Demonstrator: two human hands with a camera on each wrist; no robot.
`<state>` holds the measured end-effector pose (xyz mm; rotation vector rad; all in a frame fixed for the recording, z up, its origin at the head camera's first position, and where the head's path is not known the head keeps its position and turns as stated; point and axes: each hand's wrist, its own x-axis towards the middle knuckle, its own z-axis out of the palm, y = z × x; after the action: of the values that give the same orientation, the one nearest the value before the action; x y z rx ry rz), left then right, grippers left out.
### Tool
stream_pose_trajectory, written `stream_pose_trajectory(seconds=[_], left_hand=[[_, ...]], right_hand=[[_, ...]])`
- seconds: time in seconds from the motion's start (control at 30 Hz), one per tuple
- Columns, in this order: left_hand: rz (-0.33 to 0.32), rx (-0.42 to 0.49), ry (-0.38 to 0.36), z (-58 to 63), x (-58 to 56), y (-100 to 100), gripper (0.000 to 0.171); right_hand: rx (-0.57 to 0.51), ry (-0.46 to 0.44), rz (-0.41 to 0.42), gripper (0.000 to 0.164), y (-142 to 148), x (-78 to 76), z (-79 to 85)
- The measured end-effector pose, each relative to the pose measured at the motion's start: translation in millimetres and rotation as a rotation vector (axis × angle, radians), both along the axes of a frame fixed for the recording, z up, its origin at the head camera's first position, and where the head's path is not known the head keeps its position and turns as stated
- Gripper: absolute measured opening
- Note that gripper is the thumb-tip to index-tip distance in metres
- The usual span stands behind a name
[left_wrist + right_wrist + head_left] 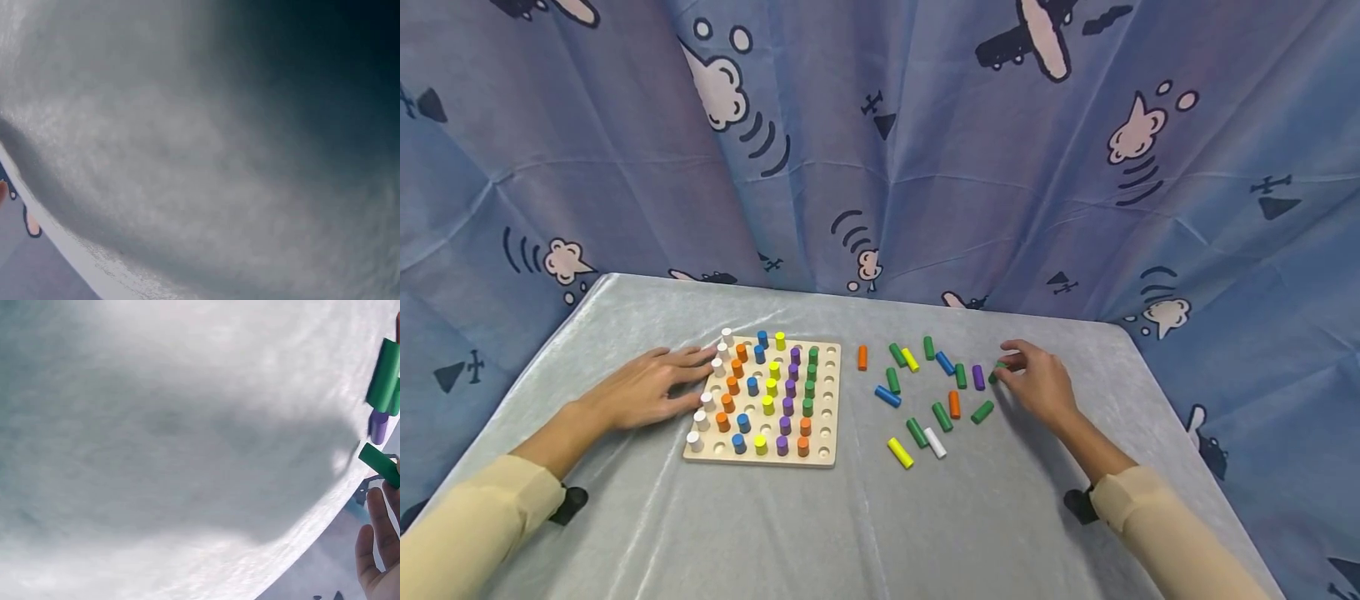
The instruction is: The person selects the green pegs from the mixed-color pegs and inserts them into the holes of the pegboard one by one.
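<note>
A square wooden pegboard [760,460] holds upright pegs in columns of white, orange, blue, yellow, purple and green, with some orange pegs at the near end of the green column. The rightmost column shows bare holes. My left hand [651,387] rests at the board's left edge, fingers fairly straight and touching it near the white pegs. Over at the right of the loose pegs, my right hand [1037,383] pinches a green peg [377,464] between thumb and fingertips. The left wrist view shows mostly cloth.
Loose pegs lie scattered between board and right hand: several green ones [942,417], a purple one [978,377], a white one [935,442], and some yellow, blue and orange. Grey cloth [865,533] covers the table. A patterned blue curtain [880,167] hangs behind it.
</note>
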<state>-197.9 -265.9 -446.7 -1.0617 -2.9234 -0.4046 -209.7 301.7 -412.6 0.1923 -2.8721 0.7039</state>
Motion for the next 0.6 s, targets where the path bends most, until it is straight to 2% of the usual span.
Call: stream_pose_trajectory(seconds=[0.27, 0.6], left_hand=[[-0.016, -0.004, 0.018, 0.6, 2.5, 2, 0.053], [-0.035, 0.006, 0.054, 5.6, 2.1, 3, 0.05]], right_hand=[[0.034, -0.016, 0.074, 0.039, -19, -11.3, 12.3], [0.046, -0.027, 0.117, 0.039, -58, -28.0, 30.6]])
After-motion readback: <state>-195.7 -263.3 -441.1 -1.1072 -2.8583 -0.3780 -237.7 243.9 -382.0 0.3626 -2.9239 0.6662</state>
